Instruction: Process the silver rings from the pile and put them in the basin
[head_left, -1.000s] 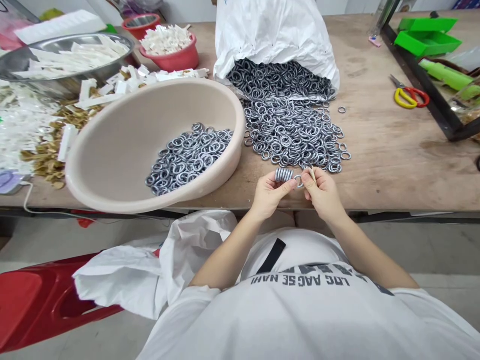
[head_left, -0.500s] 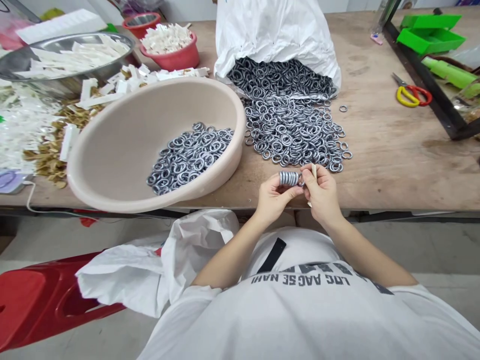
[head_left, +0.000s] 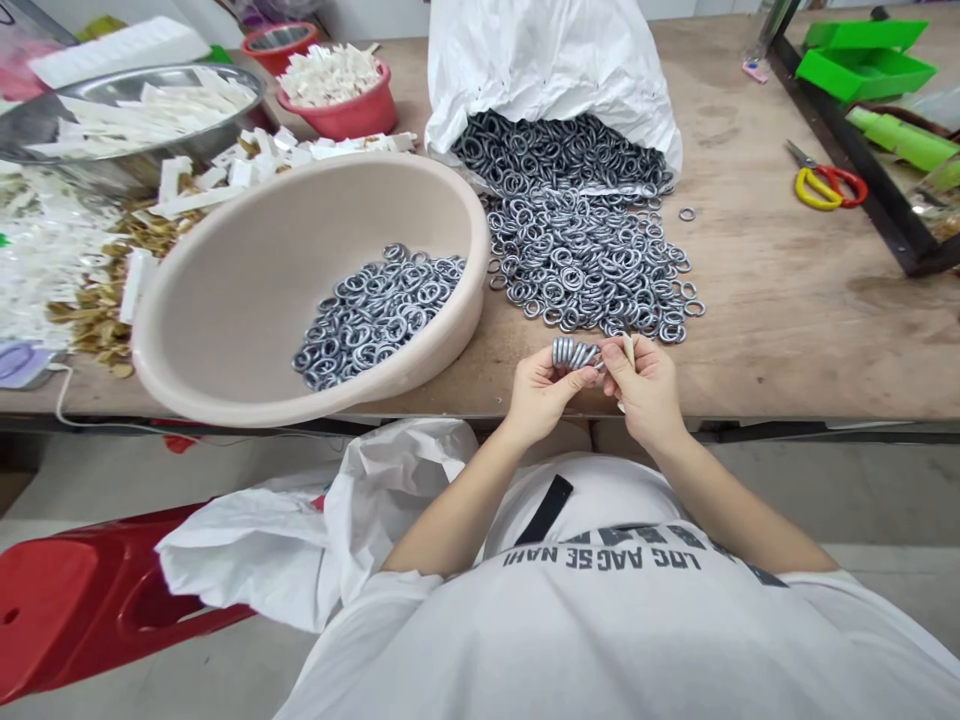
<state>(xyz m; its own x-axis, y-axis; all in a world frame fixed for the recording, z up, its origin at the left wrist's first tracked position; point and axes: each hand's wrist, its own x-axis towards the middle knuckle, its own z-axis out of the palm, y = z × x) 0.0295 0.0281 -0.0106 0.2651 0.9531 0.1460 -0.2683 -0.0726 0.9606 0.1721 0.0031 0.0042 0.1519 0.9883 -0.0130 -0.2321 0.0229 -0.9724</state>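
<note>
My left hand pinches a short row of grey metal rings between thumb and fingers, just above the table's front edge. My right hand holds a thin pale stick upright, and its fingers touch the end of the ring row. A large heap of loose rings spills from a white sack beyond my hands. More rings lie inside a beige plastic basin to the left.
The wooden table also bears white plastic pieces in a steel bowl and a red tub, with tan scraps at left. Yellow-red scissors and green trays lie right. A red stool and white bag sit below.
The rings in my left hand now sit fanned and tilted rather than in a tight, straight row. My hands are closer together, with the row's end against my right fingers.
</note>
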